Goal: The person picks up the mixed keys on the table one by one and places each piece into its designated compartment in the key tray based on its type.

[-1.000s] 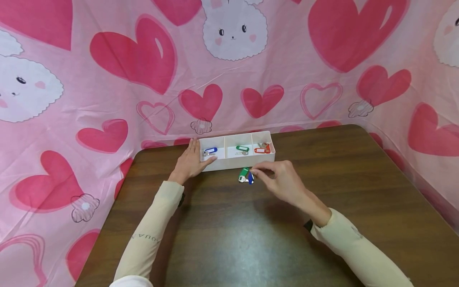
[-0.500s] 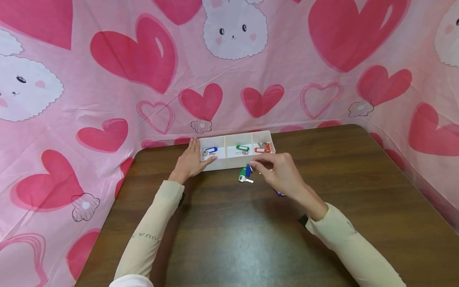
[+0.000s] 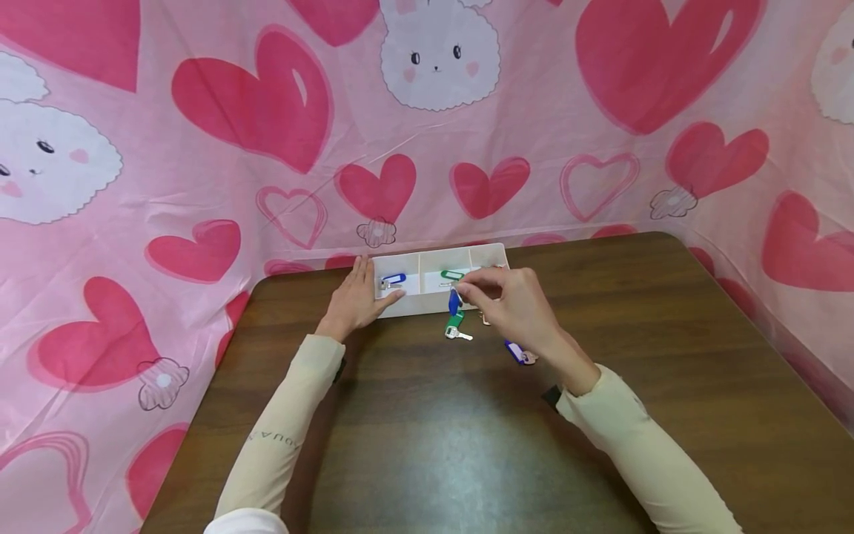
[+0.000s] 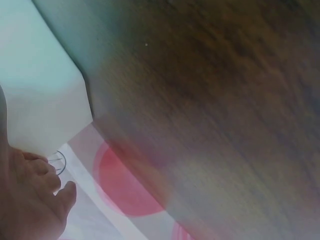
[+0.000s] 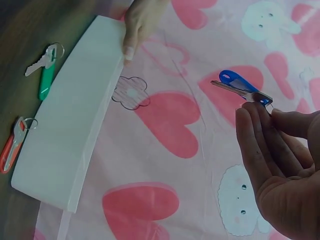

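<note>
My right hand [image 3: 517,304] pinches a key with a blue tag [image 3: 454,302] between thumb and fingers, held up above the table at the front of a white three-part box [image 3: 427,304]. In the right wrist view the blue tag and key [image 5: 242,89] stick out from the fingertips. My left hand [image 3: 353,297] rests against the box's left end, fingers straight, thumb at the front rim. Inside the box, a blue-tagged key [image 3: 394,279] lies in the left compartment and a green-tagged key [image 3: 452,275] in the middle one. My right hand mostly hides the right compartment.
On the brown table [image 3: 414,415], a green-tagged key [image 3: 455,326] lies just in front of the box. A blue-purple-tagged key [image 3: 517,352] lies under the right wrist. A red-tagged key [image 5: 12,147] shows in the right wrist view. Pink heart-print cloth [image 3: 267,96] hangs behind.
My right hand has lifted the blue-tagged key off the table beside the green-tagged one and moved it up and left towards the box. The left hand stays on the box.
</note>
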Demonstrator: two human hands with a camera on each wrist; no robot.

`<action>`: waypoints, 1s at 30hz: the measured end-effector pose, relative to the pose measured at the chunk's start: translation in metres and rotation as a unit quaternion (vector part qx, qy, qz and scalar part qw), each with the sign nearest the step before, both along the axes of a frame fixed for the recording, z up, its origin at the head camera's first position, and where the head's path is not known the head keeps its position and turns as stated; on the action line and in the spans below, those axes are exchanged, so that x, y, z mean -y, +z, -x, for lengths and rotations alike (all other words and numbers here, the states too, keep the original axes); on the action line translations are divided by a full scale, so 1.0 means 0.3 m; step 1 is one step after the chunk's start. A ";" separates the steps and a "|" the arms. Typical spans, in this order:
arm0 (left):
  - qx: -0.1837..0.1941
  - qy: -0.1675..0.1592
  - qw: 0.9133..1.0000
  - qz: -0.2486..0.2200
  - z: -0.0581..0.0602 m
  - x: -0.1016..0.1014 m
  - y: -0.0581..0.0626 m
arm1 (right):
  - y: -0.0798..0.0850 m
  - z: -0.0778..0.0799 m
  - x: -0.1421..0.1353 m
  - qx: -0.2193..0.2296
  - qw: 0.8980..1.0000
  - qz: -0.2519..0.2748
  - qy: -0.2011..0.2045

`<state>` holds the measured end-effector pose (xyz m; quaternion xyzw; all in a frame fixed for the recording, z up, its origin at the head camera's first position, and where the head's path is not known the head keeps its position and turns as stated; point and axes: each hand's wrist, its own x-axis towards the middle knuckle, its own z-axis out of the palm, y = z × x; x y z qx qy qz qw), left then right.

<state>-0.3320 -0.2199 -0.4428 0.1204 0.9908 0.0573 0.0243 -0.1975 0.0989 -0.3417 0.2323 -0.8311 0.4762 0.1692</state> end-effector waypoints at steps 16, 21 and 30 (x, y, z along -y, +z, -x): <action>-0.016 -0.005 0.999 0.033 -0.004 -0.006 0.010 | 0.038 0.049 0.035 0.047 0.999 -0.006 0.004; -0.017 -0.007 0.999 0.038 0.000 -0.005 0.008 | 0.037 0.074 0.053 0.048 0.999 -0.011 0.007; -0.015 -0.005 0.999 0.029 0.004 -0.004 0.006 | 0.051 0.127 0.089 0.034 0.999 -0.033 0.013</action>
